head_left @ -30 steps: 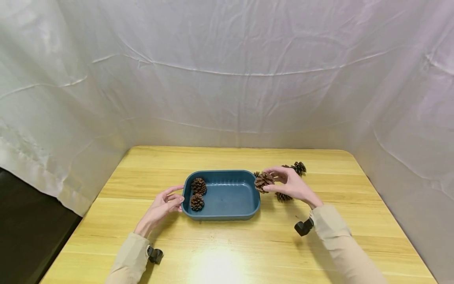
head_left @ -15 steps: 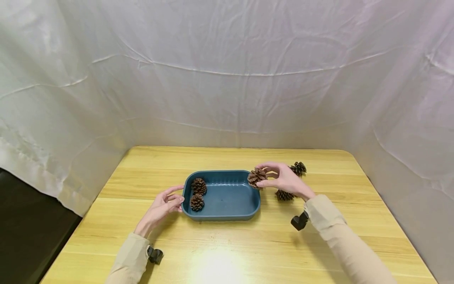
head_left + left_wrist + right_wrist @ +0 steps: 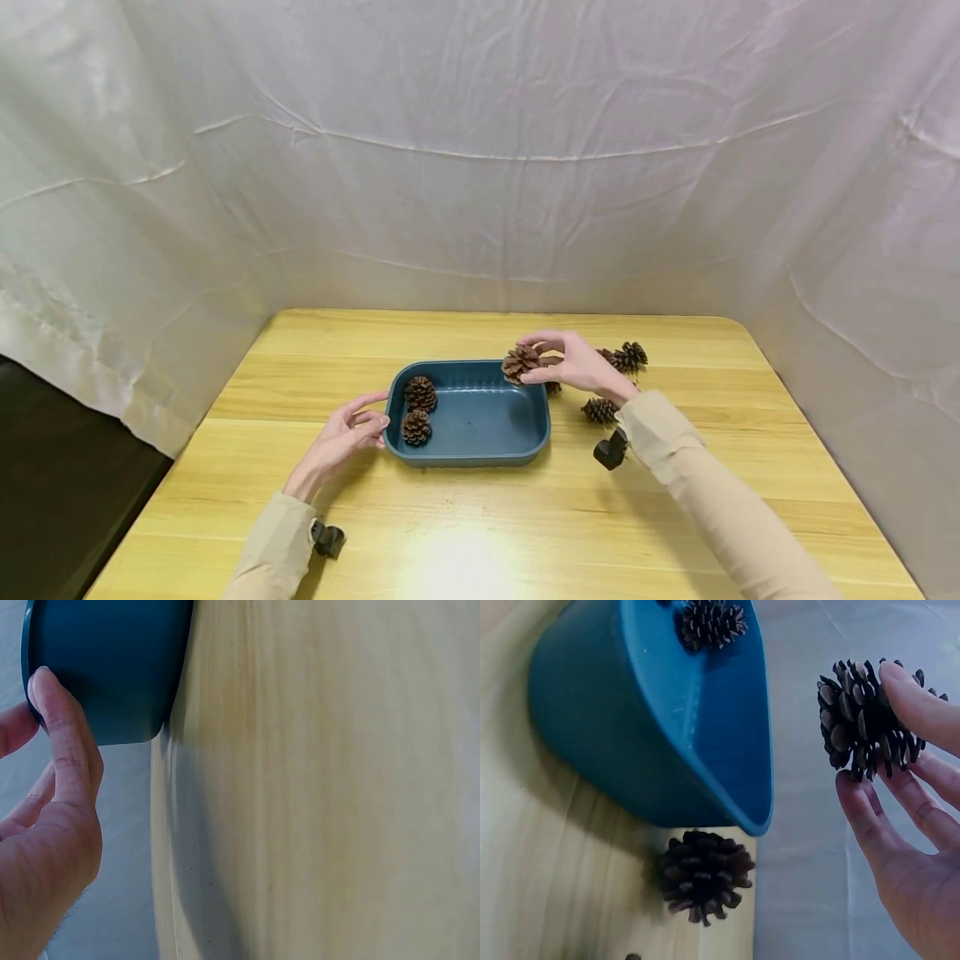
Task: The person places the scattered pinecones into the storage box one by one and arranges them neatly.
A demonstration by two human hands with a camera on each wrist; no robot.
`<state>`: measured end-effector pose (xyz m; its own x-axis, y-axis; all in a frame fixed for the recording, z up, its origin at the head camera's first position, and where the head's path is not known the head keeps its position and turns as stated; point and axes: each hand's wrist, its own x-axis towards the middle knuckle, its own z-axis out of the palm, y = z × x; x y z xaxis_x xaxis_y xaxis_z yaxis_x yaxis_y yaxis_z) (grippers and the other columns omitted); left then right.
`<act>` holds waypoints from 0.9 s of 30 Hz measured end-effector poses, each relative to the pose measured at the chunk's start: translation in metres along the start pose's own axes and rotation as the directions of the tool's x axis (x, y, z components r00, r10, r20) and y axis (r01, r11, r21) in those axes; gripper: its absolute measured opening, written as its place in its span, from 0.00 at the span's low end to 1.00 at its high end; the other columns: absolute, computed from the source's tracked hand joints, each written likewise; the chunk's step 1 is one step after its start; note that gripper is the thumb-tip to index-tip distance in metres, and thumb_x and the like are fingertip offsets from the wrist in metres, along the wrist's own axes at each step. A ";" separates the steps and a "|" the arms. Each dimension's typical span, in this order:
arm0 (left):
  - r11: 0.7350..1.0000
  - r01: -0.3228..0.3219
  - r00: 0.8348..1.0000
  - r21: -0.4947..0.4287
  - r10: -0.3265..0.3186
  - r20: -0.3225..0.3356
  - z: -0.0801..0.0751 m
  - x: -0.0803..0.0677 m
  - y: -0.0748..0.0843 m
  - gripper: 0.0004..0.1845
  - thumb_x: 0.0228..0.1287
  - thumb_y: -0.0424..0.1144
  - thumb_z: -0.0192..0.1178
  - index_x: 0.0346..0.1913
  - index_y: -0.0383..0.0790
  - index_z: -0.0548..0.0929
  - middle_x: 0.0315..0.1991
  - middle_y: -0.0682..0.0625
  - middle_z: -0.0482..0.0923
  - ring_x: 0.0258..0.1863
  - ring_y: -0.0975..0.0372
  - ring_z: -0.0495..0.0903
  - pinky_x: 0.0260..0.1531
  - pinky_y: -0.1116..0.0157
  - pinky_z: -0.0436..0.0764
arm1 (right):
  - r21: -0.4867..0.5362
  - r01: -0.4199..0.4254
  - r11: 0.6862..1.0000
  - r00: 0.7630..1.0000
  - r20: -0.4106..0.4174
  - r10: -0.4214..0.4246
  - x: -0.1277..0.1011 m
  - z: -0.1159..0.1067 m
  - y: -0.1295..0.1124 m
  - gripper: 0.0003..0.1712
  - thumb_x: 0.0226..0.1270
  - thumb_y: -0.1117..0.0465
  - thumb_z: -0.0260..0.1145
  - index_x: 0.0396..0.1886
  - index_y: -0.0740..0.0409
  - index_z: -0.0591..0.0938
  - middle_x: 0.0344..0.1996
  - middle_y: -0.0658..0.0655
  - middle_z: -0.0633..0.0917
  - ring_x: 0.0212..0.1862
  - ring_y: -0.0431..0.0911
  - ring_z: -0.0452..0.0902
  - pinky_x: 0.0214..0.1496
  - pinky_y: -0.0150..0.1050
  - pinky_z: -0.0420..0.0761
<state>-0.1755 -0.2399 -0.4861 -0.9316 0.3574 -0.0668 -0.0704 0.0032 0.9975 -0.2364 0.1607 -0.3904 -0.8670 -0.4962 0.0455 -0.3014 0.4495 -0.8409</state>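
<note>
On the wooden table (image 3: pixel 480 517), the landmark is the blue tray (image 3: pixel 480 412), and nearest the person the two beige sleeves (image 3: pixel 273 554) come in from the near edge, one on each side of it. The left hand (image 3: pixel 341 437) lies against the tray's left end, its fingers nearly straight and holding nothing; the left wrist view shows a fingertip (image 3: pixel 41 682) touching the tray's outer wall. Inside the tray, at its left end, two pine cones lie just beside each other, one nearer (image 3: pixel 416 427) and one farther (image 3: pixel 421 392); the rest of the tray floor is bare. To the right of the tray, on the table and close to the right wrist, lies a loose pine cone (image 3: pixel 599 410). Farther back, the right hand (image 3: pixel 573 364) is raised over the tray's far right corner and pinches a pine cone (image 3: pixel 520 363) between thumb and fingertips; the right wrist view shows this held cone (image 3: pixel 862 720) in the air, clear of the tray's rim, with fingers (image 3: pixel 919 701) curled over its scales. Beyond the tray's right end, behind that hand, more cones (image 3: pixel 632 356) sit in a small cluster on the table, partly hidden by the hand. At the back, a creased white cloth (image 3: pixel 480 150) hangs around the table.
</note>
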 end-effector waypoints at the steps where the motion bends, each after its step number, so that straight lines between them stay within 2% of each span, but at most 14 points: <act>1: 1.000 0.001 1.000 0.002 -0.001 0.000 0.000 0.000 0.000 0.32 0.74 0.31 0.56 0.75 0.25 0.57 0.40 0.51 0.81 0.31 0.66 0.82 0.39 0.67 0.89 | -0.004 0.007 1.000 1.000 0.001 -0.007 0.003 0.001 0.000 0.34 0.57 0.57 0.79 0.64 0.56 0.79 0.61 0.60 0.82 0.61 0.56 0.77 0.63 0.51 0.82; 9: 1.000 0.000 1.000 0.003 0.000 0.001 0.001 -0.001 0.001 0.32 0.74 0.31 0.56 0.75 0.24 0.57 0.40 0.51 0.81 0.31 0.66 0.82 0.39 0.67 0.89 | -0.011 0.006 1.000 1.000 0.026 -0.006 0.020 0.009 -0.006 0.33 0.58 0.59 0.78 0.64 0.57 0.79 0.61 0.61 0.81 0.61 0.55 0.77 0.64 0.48 0.83; 19: 1.000 -0.006 1.000 -0.006 0.006 0.002 0.001 -0.002 0.001 0.32 0.74 0.31 0.56 0.74 0.24 0.57 0.40 0.51 0.81 0.31 0.66 0.83 0.39 0.67 0.89 | -0.062 0.030 0.998 0.999 0.026 -0.028 0.035 0.022 -0.009 0.32 0.58 0.59 0.78 0.62 0.58 0.81 0.59 0.62 0.83 0.57 0.56 0.81 0.54 0.44 0.88; 27: 1.000 -0.002 1.000 -0.004 0.002 -0.001 0.001 -0.002 0.002 0.32 0.74 0.30 0.56 0.74 0.24 0.57 0.39 0.52 0.81 0.30 0.66 0.82 0.39 0.67 0.89 | -0.061 0.038 0.997 0.998 0.050 -0.035 0.043 0.035 -0.010 0.31 0.58 0.59 0.78 0.62 0.59 0.82 0.61 0.62 0.82 0.57 0.57 0.82 0.55 0.45 0.87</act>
<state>-0.1739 -0.2397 -0.4839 -0.9319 0.3569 -0.0645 -0.0695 -0.0011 0.9976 -0.2569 0.1086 -0.3985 -0.8348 -0.5485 0.0480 -0.3579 0.4744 -0.8043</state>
